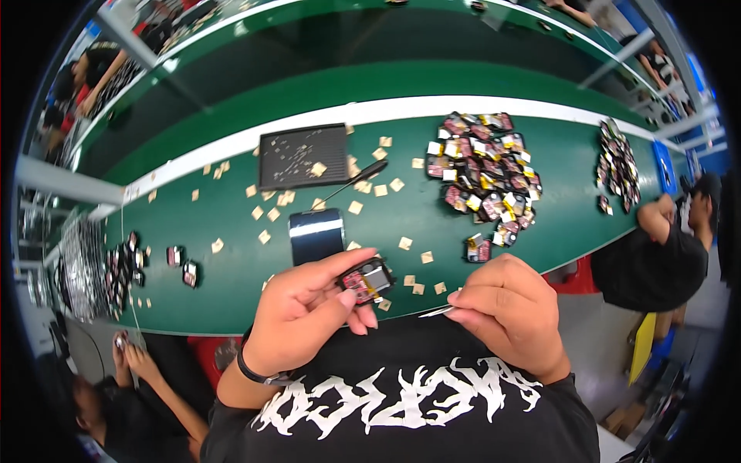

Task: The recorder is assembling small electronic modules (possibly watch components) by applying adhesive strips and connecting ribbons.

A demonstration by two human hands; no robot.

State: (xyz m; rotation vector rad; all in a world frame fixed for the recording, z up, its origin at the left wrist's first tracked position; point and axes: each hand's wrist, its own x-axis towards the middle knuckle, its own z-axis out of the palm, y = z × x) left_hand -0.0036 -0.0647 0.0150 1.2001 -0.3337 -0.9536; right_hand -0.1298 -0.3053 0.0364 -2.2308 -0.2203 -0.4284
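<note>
Two bare hands meet over the near edge of the green table (405,216), apart from each other. The left hand (305,305) grasps a module (369,281) between thumb and fingers, its face with red board and grey block turned up. The right hand (505,305) pinches a thin metal tool (438,312), its tip aimed left. From that tip the module lies to the left and slightly farther from the body, not touching; its long axis seems to run sideways, right end tilted away. The left hand carries the module; the right stays on the tool's side of the gap.

Just beyond the right hand lies a loose module (478,249); beyond the left, a dark panel (316,236). Tan squares (405,243) are scattered about. Farther off are a screwdriver (370,172), a heap of modules (478,166) and a black tray (332,143).
</note>
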